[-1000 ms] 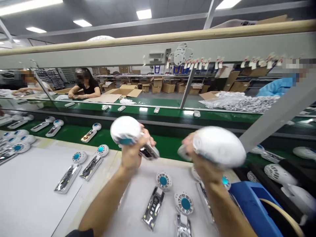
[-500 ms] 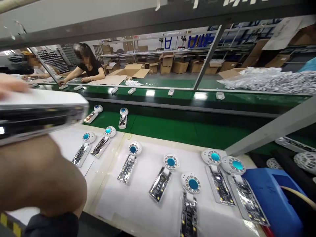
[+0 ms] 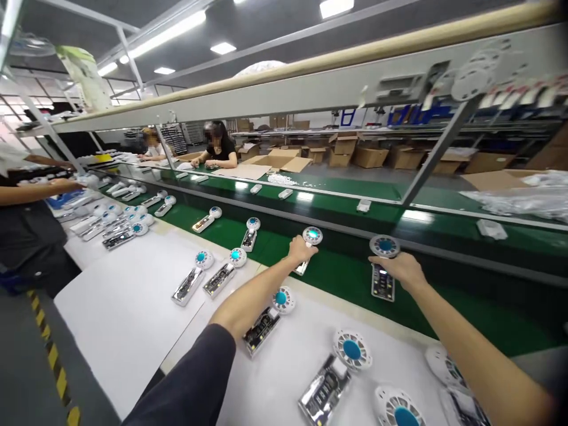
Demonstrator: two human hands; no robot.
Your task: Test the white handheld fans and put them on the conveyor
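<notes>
My left hand (image 3: pixel 302 251) is closed around the neck of a small handheld fan (image 3: pixel 313 235) over the green conveyor belt. The lower end of that fan's handle shows below my fingers. To the right, my right hand (image 3: pixel 403 268) grips a second handheld fan (image 3: pixel 384 245) at its neck, thumb towards the left. Its clear handle with a dark circuit board hangs below the hand, over the belt. Both fans have a white round head with a blue centre. Nearer me lie similar fans, one beside my left forearm (image 3: pixel 282 300) and another (image 3: pixel 352 350) between my arms.
The green belt (image 3: pixel 231 236) runs across with more fans on it. White paper (image 3: pixel 128 296) covers the worktable. Beyond, a metal post (image 3: pixel 439 154) and an overhead beam (image 3: pixel 266 100) frame the line. Co-workers sit across it; another person (image 3: pixel 26 225) stands at the left.
The view has swung left and up. The hand that held a white-cased piece close to the camera is gone from there; both my hands now reach over the belt, each gripping a fan.
</notes>
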